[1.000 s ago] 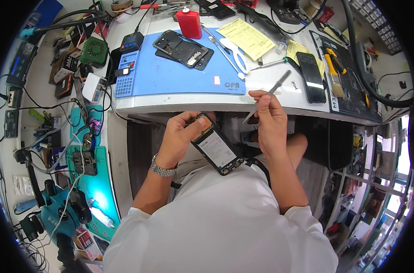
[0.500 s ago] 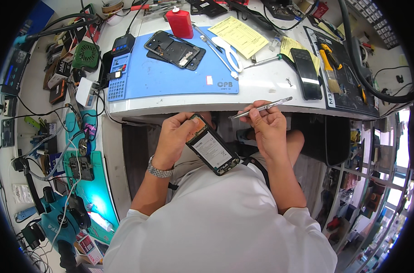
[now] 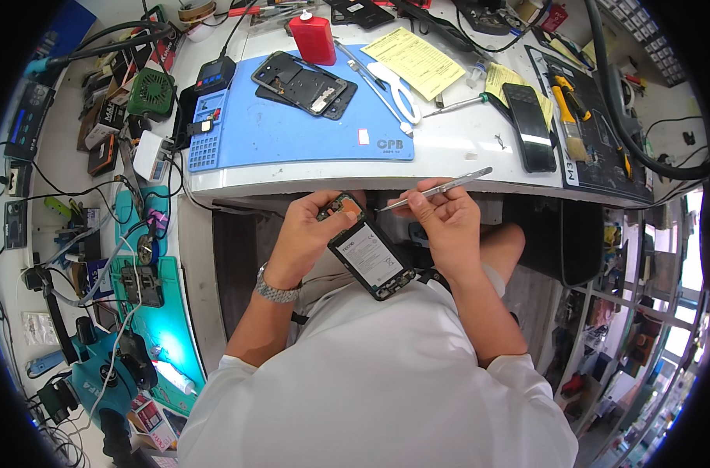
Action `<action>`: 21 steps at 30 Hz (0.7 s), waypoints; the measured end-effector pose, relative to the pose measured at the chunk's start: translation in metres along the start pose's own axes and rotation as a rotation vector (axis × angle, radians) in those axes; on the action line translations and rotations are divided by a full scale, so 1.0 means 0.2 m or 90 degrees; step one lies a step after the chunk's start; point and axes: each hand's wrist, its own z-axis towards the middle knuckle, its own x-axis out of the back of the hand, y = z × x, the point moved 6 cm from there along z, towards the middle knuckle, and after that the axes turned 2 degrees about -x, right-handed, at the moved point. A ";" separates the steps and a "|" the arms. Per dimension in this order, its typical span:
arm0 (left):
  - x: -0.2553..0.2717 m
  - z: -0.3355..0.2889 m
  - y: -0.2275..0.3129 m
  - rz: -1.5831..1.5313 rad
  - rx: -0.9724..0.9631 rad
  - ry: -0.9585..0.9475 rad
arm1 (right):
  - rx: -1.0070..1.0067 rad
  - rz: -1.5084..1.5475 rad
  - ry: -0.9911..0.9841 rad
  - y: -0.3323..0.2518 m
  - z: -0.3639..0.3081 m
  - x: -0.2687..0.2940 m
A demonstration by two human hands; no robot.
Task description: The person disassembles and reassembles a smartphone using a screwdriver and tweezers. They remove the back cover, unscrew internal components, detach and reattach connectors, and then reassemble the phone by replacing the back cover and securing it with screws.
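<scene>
My left hand (image 3: 307, 236) is closed on the top end of an opened phone (image 3: 370, 251), its thumb lying over the orange patch near the upper board. The phone is tilted against my lap, and its white-labelled battery faces up. In my right hand (image 3: 446, 226) is a pair of slim silver tweezers (image 3: 454, 182), pinched between thumb and fingers. Their fine tip points left, just beside the phone's upper right edge; whether it touches the phone I cannot tell.
Beyond my hands is a white bench (image 3: 464, 156) with a blue mat (image 3: 292, 144). On the mat are a dismantled phone (image 3: 296, 82), a red bottle (image 3: 313, 40) and a white-handled tool (image 3: 395, 93). A dark phone (image 3: 530, 129) lies further right. Left stands a teal microscope (image 3: 97, 382).
The tweezers have moved left and slightly down, so the tip is closer to the phone's upper end. The phone has shifted slightly to the right in my left hand.
</scene>
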 end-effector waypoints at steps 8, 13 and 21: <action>-0.01 0.00 0.04 0.063 0.009 -0.010 | -0.041 -0.001 -0.042 0.03 -0.01 -0.08; -0.02 0.00 0.05 0.074 0.014 -0.009 | -0.055 -0.018 -0.046 0.03 -0.01 -0.08; -0.01 -0.01 0.06 0.146 0.014 -0.009 | -0.056 -0.013 -0.045 0.02 -0.02 -0.09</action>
